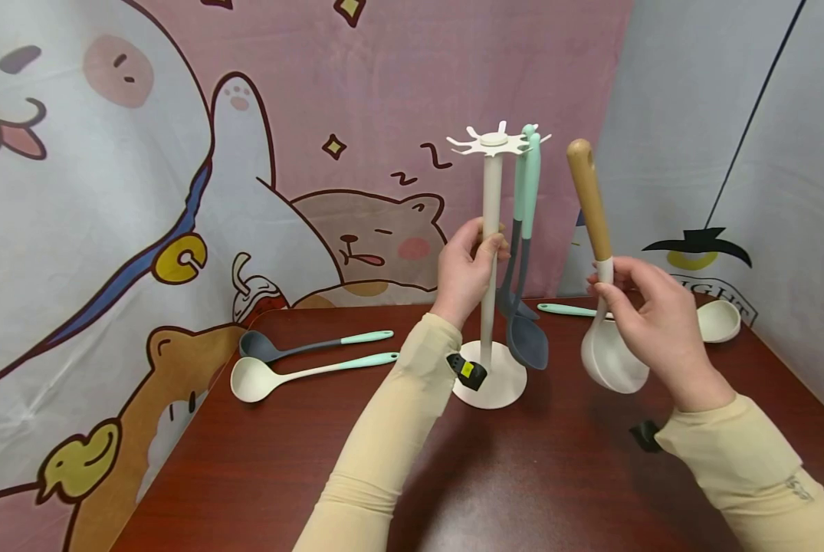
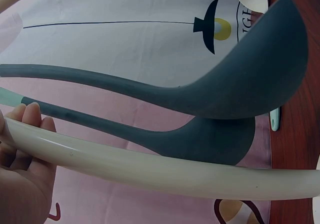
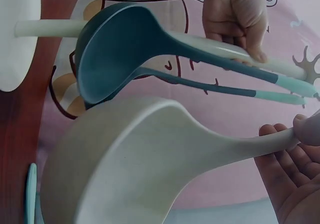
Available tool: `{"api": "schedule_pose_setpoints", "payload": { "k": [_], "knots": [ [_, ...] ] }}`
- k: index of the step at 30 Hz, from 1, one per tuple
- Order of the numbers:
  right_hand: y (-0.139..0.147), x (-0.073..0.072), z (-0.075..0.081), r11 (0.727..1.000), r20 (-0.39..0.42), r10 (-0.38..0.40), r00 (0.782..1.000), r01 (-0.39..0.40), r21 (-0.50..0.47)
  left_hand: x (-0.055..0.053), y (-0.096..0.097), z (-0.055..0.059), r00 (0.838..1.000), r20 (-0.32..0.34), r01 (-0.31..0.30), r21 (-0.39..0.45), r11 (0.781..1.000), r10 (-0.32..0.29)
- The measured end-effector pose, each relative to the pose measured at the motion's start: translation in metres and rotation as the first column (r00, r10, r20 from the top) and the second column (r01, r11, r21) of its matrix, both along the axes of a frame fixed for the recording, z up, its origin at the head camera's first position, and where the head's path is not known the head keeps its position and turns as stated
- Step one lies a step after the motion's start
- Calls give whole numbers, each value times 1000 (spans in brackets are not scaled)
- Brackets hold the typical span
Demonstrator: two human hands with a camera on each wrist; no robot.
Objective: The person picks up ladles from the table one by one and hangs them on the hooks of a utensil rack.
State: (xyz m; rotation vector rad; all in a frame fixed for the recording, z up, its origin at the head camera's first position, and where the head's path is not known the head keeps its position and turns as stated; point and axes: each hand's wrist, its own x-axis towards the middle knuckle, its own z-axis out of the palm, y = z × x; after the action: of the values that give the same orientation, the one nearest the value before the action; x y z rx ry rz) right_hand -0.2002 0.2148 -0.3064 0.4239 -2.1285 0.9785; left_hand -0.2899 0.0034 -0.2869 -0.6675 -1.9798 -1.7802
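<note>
White ladle (image 1: 608,364) being grasped at neck by right hand (image 1: 649,314), right of stand (image 1: 497,383): long axis near vertical, bowl down, wood-toned handle (image 1: 591,201) being tipped up-left. Stand being gripped by left hand (image 1: 465,267); two grey-and-mint utensils (image 1: 527,343) (smooth, round-bowled) being suspended. "IGHT" being displayed on fabric backdrop (image 1: 384,84).

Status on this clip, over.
Left hand grips stand. Right hand holds white ladle, bowl down, off the stand. Two grey utensils hang on the ladle's side.
</note>
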Motion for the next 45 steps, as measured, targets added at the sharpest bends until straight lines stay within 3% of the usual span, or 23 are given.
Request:
{"api": "schedule_pose_setpoints", "payload": {
  "k": [10,30,45],
  "knots": [
    [-13,3,7,996,-45,64,997,-67,-53,0,0,0,1000,-3,7,6,1000,-7],
    [-38,7,16,978,-44,161,986,-165,-128,-2,0,-1,1000,1,3,4,1000,-3],
    [-48,6,13,975,-57,173,983,-179,-132,1,0,1,1000,13,-4,12,1000,4]
  ]
}}
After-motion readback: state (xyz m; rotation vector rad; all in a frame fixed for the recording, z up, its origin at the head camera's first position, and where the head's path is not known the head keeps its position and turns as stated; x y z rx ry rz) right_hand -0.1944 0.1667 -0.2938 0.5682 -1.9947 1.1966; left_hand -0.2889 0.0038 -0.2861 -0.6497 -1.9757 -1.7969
